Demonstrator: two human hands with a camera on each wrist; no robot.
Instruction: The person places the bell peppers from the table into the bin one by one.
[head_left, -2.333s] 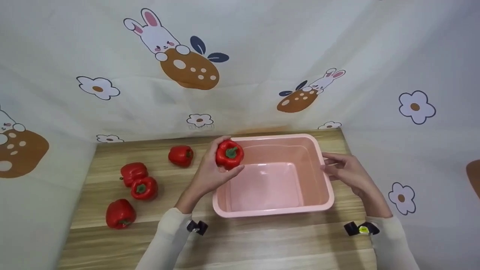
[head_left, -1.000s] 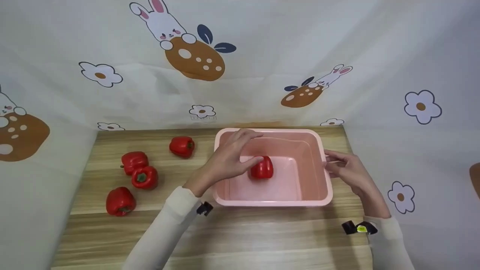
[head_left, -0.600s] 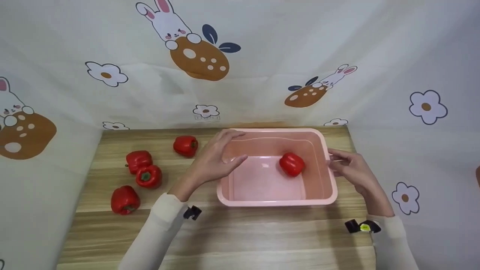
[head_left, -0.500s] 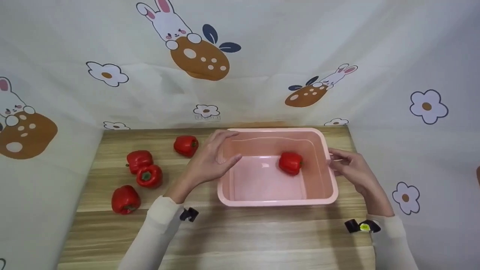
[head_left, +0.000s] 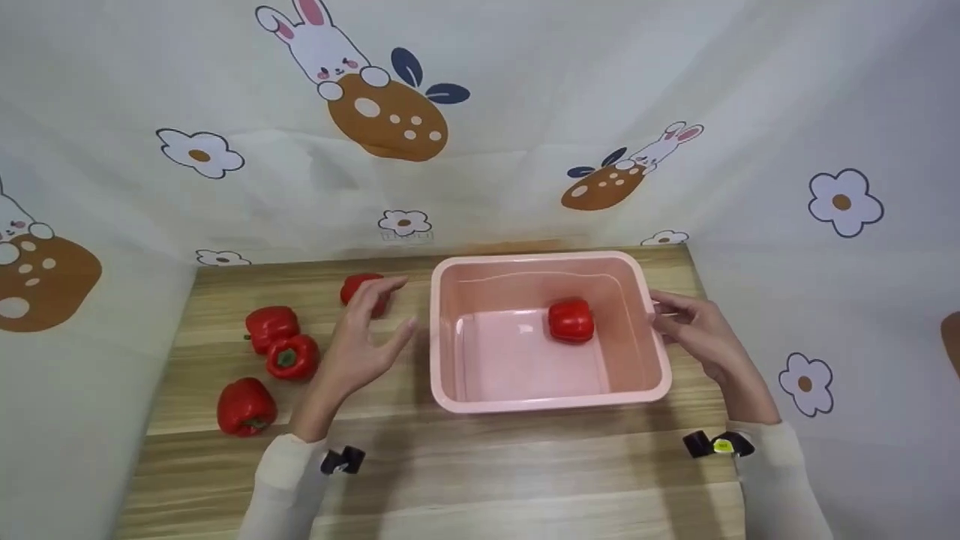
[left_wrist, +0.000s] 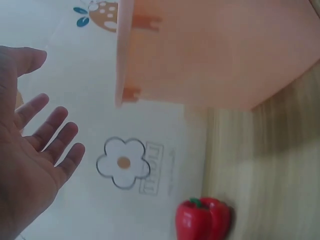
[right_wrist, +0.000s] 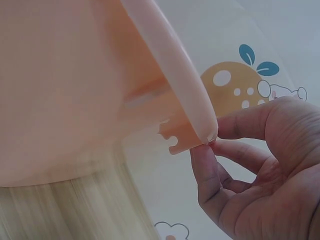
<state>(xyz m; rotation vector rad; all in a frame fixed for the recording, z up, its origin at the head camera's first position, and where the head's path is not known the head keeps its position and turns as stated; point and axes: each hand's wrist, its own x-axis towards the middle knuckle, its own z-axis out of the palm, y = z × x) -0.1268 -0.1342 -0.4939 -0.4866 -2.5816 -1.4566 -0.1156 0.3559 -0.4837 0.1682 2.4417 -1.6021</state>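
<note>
A pink plastic basin (head_left: 551, 405) stands on the wooden table, with one red bell pepper (head_left: 571, 321) lying inside toward its right wall. My right hand (head_left: 705, 337) pinches the basin's right rim between thumb and fingers, as the right wrist view shows at the rim (right_wrist: 192, 100). Left of the basin, my left hand (head_left: 356, 352) hovers with fingers spread and nothing in it. It partly covers a bell pepper (head_left: 358, 286) at the back, which shows whole stem and shoulder in the left wrist view as a red pepper (left_wrist: 200, 220).
More red bell peppers lie on the left of the table: two touching, one pepper (head_left: 271, 328) behind another pepper (head_left: 292, 358), and a third pepper (head_left: 246, 407) nearer the front. A patterned cloth (head_left: 495, 195) hangs behind and at both sides of the table (head_left: 480, 480).
My left hand let go of the bell pepper inside the basin, and the pepper rolled right. The hand then moved out to the left. My right hand stays on the rim.
</note>
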